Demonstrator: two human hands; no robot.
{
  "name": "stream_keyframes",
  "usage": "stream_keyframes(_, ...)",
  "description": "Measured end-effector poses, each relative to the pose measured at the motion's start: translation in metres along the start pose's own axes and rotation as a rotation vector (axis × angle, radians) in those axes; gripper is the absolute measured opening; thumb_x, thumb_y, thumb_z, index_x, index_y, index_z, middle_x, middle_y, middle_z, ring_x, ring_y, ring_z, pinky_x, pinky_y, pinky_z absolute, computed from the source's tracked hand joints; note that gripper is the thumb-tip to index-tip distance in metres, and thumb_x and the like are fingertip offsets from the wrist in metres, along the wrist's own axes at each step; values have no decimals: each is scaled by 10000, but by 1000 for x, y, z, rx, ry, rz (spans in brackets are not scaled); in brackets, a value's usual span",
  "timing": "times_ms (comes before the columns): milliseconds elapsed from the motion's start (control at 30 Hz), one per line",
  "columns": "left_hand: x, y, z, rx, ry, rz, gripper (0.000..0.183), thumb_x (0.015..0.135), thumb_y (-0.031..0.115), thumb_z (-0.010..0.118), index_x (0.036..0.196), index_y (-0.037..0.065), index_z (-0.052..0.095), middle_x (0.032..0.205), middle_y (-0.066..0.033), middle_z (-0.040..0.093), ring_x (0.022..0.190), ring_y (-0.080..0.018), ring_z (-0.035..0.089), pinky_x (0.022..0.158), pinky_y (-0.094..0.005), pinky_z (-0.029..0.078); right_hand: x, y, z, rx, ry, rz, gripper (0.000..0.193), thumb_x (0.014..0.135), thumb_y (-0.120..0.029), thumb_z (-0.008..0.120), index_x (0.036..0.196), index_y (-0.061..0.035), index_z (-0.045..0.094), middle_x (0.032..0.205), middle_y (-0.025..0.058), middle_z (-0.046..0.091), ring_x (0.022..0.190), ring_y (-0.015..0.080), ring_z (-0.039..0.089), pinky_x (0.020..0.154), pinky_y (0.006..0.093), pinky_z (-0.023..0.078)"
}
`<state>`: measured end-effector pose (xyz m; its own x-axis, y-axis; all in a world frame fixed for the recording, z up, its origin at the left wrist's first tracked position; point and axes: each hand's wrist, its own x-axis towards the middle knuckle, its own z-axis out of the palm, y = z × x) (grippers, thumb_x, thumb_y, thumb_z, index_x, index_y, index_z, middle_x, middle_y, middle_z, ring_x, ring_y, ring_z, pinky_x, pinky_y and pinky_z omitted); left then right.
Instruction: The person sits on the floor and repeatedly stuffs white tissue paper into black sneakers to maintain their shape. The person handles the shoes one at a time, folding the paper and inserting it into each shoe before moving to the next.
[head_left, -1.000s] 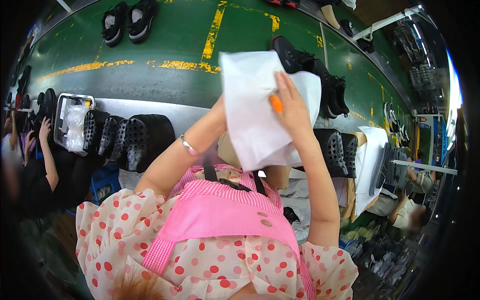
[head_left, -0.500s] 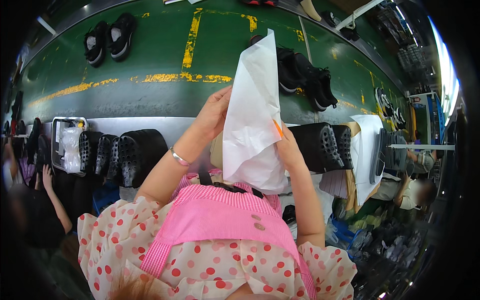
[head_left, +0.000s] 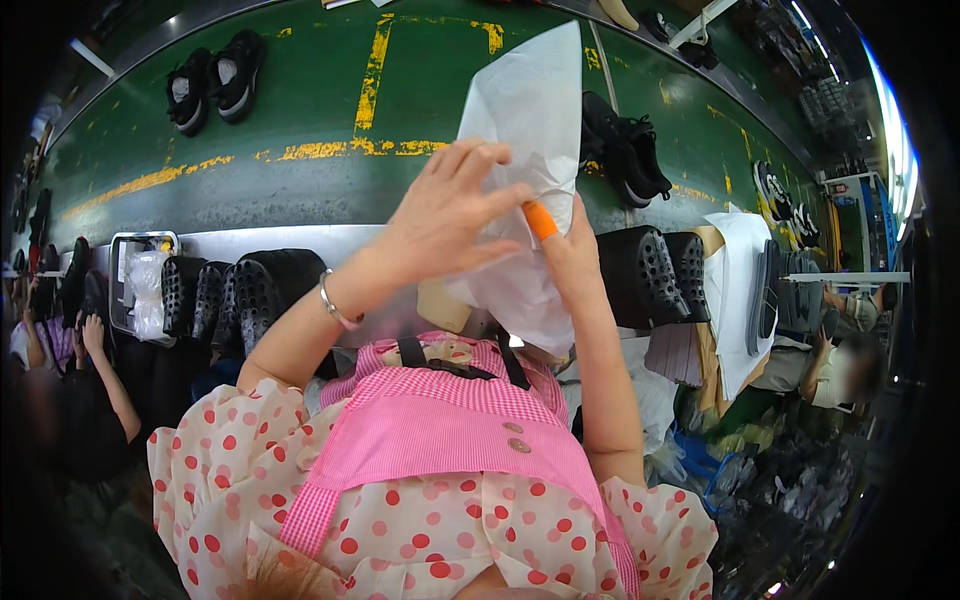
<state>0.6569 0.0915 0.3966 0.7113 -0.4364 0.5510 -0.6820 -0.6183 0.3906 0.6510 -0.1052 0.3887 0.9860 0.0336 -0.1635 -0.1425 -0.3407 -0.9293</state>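
A white sheet of thin, creased paper point(head_left: 530, 110) stands raised in front of my chest, its tip toward the far side. My right hand point(head_left: 572, 260) grips it along its right edge, with an orange finger cover point(head_left: 540, 220) on the thumb. Across the sheet's near-left part lies my left hand point(head_left: 450, 215), fingers spread and slightly blurred; whether it touches the paper I cannot tell. Below the sheet, a beige block-like thing point(head_left: 443, 306) shows in part. Partly behind the paper, black shoes point(head_left: 630, 160) sit on the green surface.
Another pair of black shoes point(head_left: 235, 75) is at the far left of the green work surface point(head_left: 310, 90). Black hole-studded pieces point(head_left: 275, 295) line the near ledge, with more point(head_left: 655, 275) at right. A wire basket point(head_left: 143, 285) holds clear plastic. White sheets point(head_left: 735, 310) hang at right. Other people work at both sides.
My left hand has let go of the paper's left edge and moved right, across its front, fingers spreading. The sheet has shifted slightly farther away and to the right in my right hand.
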Motion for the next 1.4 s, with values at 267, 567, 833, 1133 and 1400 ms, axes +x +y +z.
stream_keyframes(267, -26, -59, -36, 397, 304, -395, 295, 789, 170, 707, 1069, 81, 669, 1128, -135, 569, 1085, -321, 527, 895, -410, 443, 0, 21, -23, 78, 26, 62, 649, 832, -378, 686, 1318, -4, 472, 1154, 172, 620, 1065, 279, 592, 922, 349, 441)
stream_keyframes(567, 1, 14, 41, -944, 448, -765, 439, 921, 337, 628, 1207, 19, 530, 1057, -82, 603, 977, -165, 582, 858, -308, 461, -20, -4, 5, -267, 104, -361, 884, 781, -408, 736, 1430, 10, 306, 1304, 258, 467, 1220, 385, 468, 1018, 408, 379)
stream_keyframes(833, 0, 27, 39, -1481, 551, -844, 446, 930, 392, 615, 1174, 36, 503, 1128, -32, 568, 1069, -108, 504, 962, -260, 382, -6, 6, -11, 559, -128, 0, 318, 996, -216, 518, 1228, -2, 555, 1044, 21, 629, 898, 63, 557, 807, 209, 444)
stream_keyframes(1133, -10, 37, 46, -1642, 367, -913, 668, 921, 535, 549, 1359, 47, 419, 1330, -56, 507, 1245, -159, 460, 1061, -305, 345, 2, 4, 6, 735, -46, -149, 270, 1007, -209, 494, 1082, 6, 639, 936, -15, 643, 830, 39, 550, 744, 191, 440)
stream_keyframes(1400, -11, 19, 47, -1851, 566, -1113, 684, 854, 501, 669, 1347, 76, 460, 1313, -60, 541, 1202, -179, 523, 1015, -323, 429, -6, 25, 17, 701, -51, -41, 270, 1009, -174, 460, 1071, 16, 643, 904, -4, 643, 816, 59, 556, 741, 204, 448)
